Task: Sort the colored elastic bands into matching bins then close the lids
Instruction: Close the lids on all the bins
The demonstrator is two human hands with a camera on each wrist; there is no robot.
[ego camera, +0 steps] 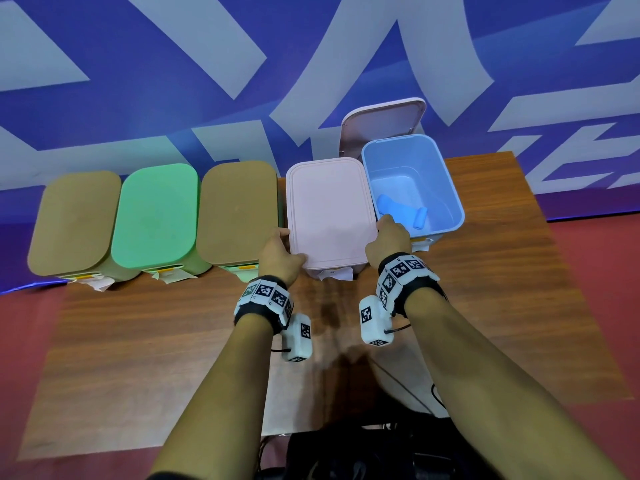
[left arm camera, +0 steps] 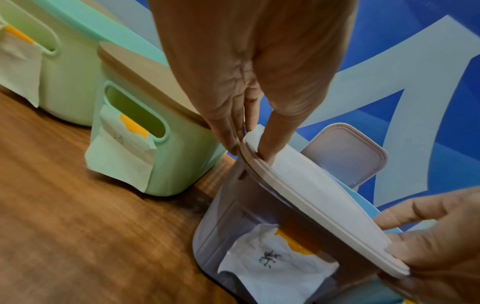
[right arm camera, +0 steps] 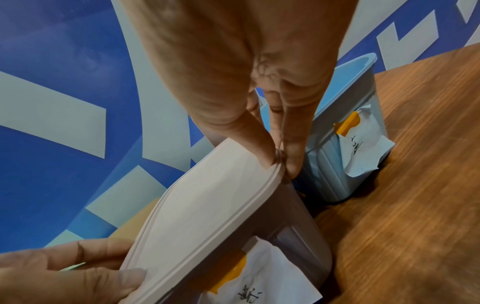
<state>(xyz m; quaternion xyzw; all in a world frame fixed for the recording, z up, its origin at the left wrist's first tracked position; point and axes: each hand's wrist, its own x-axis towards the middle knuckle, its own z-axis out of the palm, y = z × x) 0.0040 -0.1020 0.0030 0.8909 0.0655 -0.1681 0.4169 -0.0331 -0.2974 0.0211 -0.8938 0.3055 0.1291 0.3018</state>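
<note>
The wooden table (ego camera: pixel 156 341) carries five bins in a row. The pink bin (left arm camera: pixel 221 222) is the landmark: the pink lid (ego camera: pixel 330 209) lies on its top. Left of it stand three lidded bins (ego camera: pixel 156 216). Right of it, touching, stands the open blue bin (ego camera: pixel 446 188) containing blue elastic bands (ego camera: pixel 401 211). A second lid (ego camera: pixel 381 123) stands upright behind. The left hand (ego camera: pixel 277 254) pinches the pink lid's left edge; the right hand (ego camera: pixel 388 240) pinches its right edge.
</note>
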